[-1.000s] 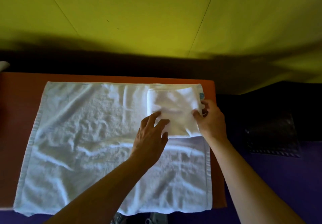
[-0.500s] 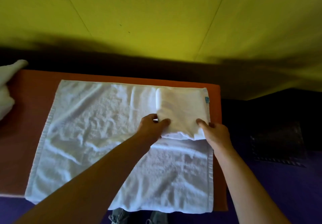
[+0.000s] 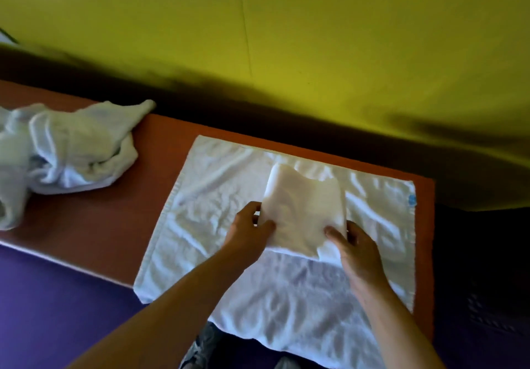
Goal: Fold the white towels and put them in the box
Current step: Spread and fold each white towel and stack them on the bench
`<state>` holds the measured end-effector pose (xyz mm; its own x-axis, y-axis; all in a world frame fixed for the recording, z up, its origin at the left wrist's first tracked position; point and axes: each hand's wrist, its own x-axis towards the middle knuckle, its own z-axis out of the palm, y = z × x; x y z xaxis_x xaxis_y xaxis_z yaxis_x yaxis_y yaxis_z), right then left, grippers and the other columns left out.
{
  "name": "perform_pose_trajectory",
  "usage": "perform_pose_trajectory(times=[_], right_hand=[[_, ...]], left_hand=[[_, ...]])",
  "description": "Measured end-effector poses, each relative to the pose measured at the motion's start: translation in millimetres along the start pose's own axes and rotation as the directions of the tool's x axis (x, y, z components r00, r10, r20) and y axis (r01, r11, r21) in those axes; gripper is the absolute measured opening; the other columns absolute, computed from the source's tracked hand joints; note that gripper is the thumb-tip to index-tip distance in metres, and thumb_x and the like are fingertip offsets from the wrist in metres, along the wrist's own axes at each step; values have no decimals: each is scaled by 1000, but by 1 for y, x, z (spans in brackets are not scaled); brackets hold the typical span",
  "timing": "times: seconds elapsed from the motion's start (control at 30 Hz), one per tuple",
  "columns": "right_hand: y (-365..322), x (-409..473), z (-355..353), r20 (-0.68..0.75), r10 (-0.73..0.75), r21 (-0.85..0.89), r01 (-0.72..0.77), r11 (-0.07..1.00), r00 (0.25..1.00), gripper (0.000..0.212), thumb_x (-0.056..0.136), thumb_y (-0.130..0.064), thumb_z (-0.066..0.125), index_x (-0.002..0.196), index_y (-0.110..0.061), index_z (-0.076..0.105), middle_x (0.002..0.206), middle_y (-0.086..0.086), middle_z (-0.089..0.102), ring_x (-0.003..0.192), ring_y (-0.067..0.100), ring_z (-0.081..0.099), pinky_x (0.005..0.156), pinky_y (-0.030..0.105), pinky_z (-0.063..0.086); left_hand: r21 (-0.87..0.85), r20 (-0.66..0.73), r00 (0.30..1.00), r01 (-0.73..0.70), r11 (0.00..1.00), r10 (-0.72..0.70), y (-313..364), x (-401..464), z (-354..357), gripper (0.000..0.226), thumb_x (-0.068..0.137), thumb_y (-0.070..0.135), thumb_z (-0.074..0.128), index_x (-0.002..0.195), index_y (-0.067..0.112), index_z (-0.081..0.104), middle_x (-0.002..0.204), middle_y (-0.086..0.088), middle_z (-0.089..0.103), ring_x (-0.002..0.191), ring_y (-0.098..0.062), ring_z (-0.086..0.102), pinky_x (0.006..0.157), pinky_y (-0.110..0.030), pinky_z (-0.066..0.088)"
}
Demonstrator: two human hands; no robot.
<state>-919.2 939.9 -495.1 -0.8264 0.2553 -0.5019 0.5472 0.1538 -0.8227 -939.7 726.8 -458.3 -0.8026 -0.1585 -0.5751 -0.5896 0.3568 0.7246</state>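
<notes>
Three white towels were visible: one folded towel (image 3: 304, 213), one spread towel (image 3: 258, 297) flat beneath it on the orange table (image 3: 94, 225), and one crumpled towel (image 3: 66, 150) at far left. The left hand (image 3: 249, 231) and right hand (image 3: 358, 249) each pinched a near corner of the folded towel.

Both forearms are bare up to the lower edge of the frame; no sleeve, watch or ring shows. The left hand (image 3: 249, 226) and the right hand (image 3: 354, 246) wear no gloves. At bottom centre, grey shoes (image 3: 200, 345) are visible.
</notes>
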Motion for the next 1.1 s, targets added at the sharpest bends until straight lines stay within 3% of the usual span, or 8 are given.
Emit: perform_pose_trajectory(times=[0.07, 0.17, 0.3, 0.4, 0.53, 0.67, 0.97, 1.1], right_hand=[[-10, -4, 34, 51, -8, -16, 9, 1000, 999, 9, 88, -14, 74, 87, -22, 71, 78, -8, 75, 72, 1, 68, 69, 25, 52], [-28, -7, 87, 96, -38, -21, 40, 999, 995, 14, 88, -9, 73, 91, -22, 70, 81, -9, 73, 64, -8, 64, 58, 11, 47], [-51, -9, 162, 137, -45, -36, 50, 998, 990, 11, 86, -10, 73, 95, -16, 70, 83, -5, 73, 64, -6, 63, 56, 13, 47], [-70, -11, 215, 160, -30, -55, 39, 998, 987, 12, 85, -12, 72, 96, -14, 69, 83, -2, 72, 71, 6, 66, 61, 24, 48], [-91, -10, 277, 205, -49, -150, 81, 985, 978, 7, 84, -9, 63, 88, -15, 62, 74, -2, 64, 66, 11, 59, 51, 15, 42], [-100, -2, 326, 236, -97, -178, 141, 974, 967, 8, 83, -9, 61, 84, -17, 59, 76, -2, 66, 68, 14, 63, 57, 24, 45], [-91, 21, 363, 238, -97, -260, 159, 952, 967, 12, 92, -25, 59, 101, -19, 61, 90, -5, 66, 78, 11, 62, 65, 25, 44], [-81, 11, 341, 163, -251, -473, 299, 829, 954, 32, 97, -33, 55, 127, -21, 60, 117, -3, 64, 107, 15, 60, 88, 32, 52]], left_hand=[[-27, -49, 999, 14, 1000, -15, -11, 5, -32, 22, 89, 19, 64, 109, 27, 60, 93, 0, 71, 84, -22, 69, 73, -38, 59], [21, -83, 996, 21, 1000, -19, -25, 16, -81, 26, 93, 16, 60, 117, 25, 56, 96, 2, 70, 85, -17, 67, 67, -30, 54], [94, -149, 989, 9, 996, 5, -43, 36, -149, 25, 93, 21, 60, 116, 28, 56, 100, 4, 68, 88, -17, 66, 69, -35, 54], [178, -191, 981, -7, 984, 41, -55, 58, -196, 30, 92, 20, 62, 122, 17, 57, 102, 0, 63, 89, -20, 60, 66, -30, 43], [240, -206, 976, -24, 970, 75, -66, 89, -250, 36, 92, 16, 58, 128, 15, 53, 109, -4, 62, 97, -26, 60, 70, -31, 42], [292, -232, 966, -42, 955, 113, -69, 118, -286, 41, 96, 13, 56, 136, 13, 49, 114, -8, 58, 104, -31, 56, 80, -31, 38], [427, -264, 942, -78, 901, 207, -75, 153, -294, 41, 97, 14, 53, 136, 22, 41, 128, -14, 59, 114, -38, 54, 90, -48, 42], [547, -328, 892, -89, 832, 311, -80, 147, -286, 47, 94, 14, 59, 138, 20, 42, 131, -14, 49, 118, -41, 45, 98, -54, 37]])
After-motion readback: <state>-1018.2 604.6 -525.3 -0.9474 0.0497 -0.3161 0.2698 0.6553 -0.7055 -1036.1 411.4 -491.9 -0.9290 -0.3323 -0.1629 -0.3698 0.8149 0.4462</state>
